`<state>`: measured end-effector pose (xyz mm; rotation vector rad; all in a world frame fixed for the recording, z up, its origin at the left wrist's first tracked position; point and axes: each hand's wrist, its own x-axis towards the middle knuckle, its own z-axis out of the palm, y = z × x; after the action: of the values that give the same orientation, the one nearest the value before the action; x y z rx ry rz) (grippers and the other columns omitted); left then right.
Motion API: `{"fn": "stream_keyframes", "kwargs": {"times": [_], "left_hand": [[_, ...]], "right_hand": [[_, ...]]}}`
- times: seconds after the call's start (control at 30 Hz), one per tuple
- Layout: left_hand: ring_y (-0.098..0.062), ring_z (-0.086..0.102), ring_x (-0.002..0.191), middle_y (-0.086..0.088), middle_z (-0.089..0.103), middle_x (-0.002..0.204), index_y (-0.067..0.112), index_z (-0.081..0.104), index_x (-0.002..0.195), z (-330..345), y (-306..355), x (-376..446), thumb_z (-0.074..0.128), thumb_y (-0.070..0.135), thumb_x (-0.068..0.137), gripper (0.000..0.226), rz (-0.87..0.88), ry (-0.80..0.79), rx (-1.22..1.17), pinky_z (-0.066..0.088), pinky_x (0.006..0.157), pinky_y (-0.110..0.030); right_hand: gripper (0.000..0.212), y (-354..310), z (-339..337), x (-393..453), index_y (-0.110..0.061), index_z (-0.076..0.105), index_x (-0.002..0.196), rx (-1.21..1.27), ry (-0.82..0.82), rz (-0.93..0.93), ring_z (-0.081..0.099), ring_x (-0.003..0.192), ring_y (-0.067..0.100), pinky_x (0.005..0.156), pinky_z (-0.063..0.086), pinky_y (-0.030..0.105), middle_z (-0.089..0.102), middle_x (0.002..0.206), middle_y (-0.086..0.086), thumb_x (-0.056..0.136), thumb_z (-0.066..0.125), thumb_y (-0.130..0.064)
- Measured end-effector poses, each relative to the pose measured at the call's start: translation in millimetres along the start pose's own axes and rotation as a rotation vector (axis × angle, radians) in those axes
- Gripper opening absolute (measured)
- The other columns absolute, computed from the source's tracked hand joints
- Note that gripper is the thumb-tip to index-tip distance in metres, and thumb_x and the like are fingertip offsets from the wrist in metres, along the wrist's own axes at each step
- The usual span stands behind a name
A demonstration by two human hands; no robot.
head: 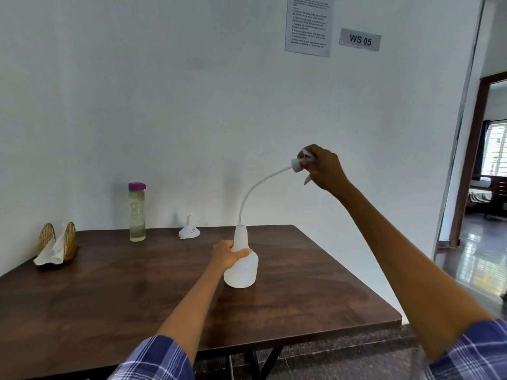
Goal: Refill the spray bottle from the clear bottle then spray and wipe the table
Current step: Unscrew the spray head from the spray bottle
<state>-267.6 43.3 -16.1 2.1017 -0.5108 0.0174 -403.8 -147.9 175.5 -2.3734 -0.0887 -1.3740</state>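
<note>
A white spray bottle point(242, 267) stands upright on the dark wooden table point(131, 292). My left hand point(227, 253) grips its neck. My right hand point(319, 167) holds the white spray head point(297, 164) high above and to the right of the bottle. The head's thin dip tube point(251, 193) curves down, its lower end still inside the bottle's mouth. The clear bottle point(137, 215) with a purple cap stands at the table's back, part full of pale liquid. A white funnel point(189, 230) lies mouth down at the back, between the two bottles.
A woven holder with white tissues point(56, 246) sits at the table's back left edge. A white wall runs right behind the table. The table's right edge borders an open tiled floor and a doorway point(491, 165).
</note>
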Motion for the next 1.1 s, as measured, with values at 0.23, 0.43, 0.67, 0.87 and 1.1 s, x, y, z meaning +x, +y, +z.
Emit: {"fn": "stream_keyframes", "kwargs": {"times": [0.23, 0.43, 0.67, 0.87, 1.1], "left_hand": [[-0.026, 0.058, 0.111, -0.011, 0.061, 0.123, 0.004, 0.061, 0.119, 1.6, 1.3, 0.4, 0.07, 0.04, 0.08, 0.053, -0.005, 0.007, 0.009, 0.045, 0.081, -0.027], [-0.027, 0.058, 0.111, -0.012, 0.062, 0.122, 0.003, 0.062, 0.117, 2.1, 2.4, -0.5, 0.071, 0.035, 0.081, 0.049, 0.002, 0.013, -0.013, 0.044, 0.08, -0.027], [-0.027, 0.058, 0.111, -0.011, 0.063, 0.12, 0.004, 0.063, 0.117, 0.6, 1.5, -1.7, 0.071, 0.036, 0.081, 0.049, 0.015, 0.011, -0.023, 0.047, 0.086, -0.032], [-0.025, 0.059, 0.106, -0.01, 0.064, 0.119, 0.005, 0.064, 0.116, -0.1, 1.5, -2.0, 0.072, 0.036, 0.08, 0.048, 0.017, 0.013, -0.033, 0.047, 0.082, -0.029], [-0.027, 0.058, 0.111, -0.011, 0.062, 0.122, 0.004, 0.062, 0.118, 0.8, 1.9, -2.1, 0.071, 0.036, 0.08, 0.051, 0.011, 0.008, -0.028, 0.047, 0.086, -0.031]], "right_hand": [[0.019, 9.3, -1.4, -1.3, 0.004, 0.062, 0.104, 0.07, -0.004, 0.119, 0.053, 0.088, 0.015, 0.066, 0.036, 0.017, 0.066, 0.103, 0.012, 0.086, 0.056, 0.0], [0.018, 30.7, 1.9, -12.3, 0.004, 0.063, 0.102, 0.173, 0.037, 0.331, 0.053, 0.085, 0.019, 0.067, 0.042, 0.02, 0.059, 0.088, 0.004, 0.089, 0.055, -0.005], [0.013, 46.0, 11.3, -25.0, 0.005, 0.063, 0.085, 0.339, -0.056, 0.716, 0.038, 0.02, 0.002, 0.028, 0.022, 0.008, 0.047, 0.059, 0.009, 0.085, 0.063, -0.008], [0.019, 41.8, 6.3, -27.0, -0.004, 0.042, 0.069, 0.398, -0.191, 0.883, 0.055, 0.03, 0.023, 0.035, 0.02, 0.008, 0.038, 0.063, 0.008, 0.083, 0.055, 0.001], [0.019, 46.3, 15.9, -36.8, -0.005, 0.042, 0.066, 0.33, -0.271, 0.962, 0.071, 0.061, 0.04, 0.035, 0.021, 0.011, 0.047, 0.074, 0.016, 0.075, 0.056, 0.005]]}}
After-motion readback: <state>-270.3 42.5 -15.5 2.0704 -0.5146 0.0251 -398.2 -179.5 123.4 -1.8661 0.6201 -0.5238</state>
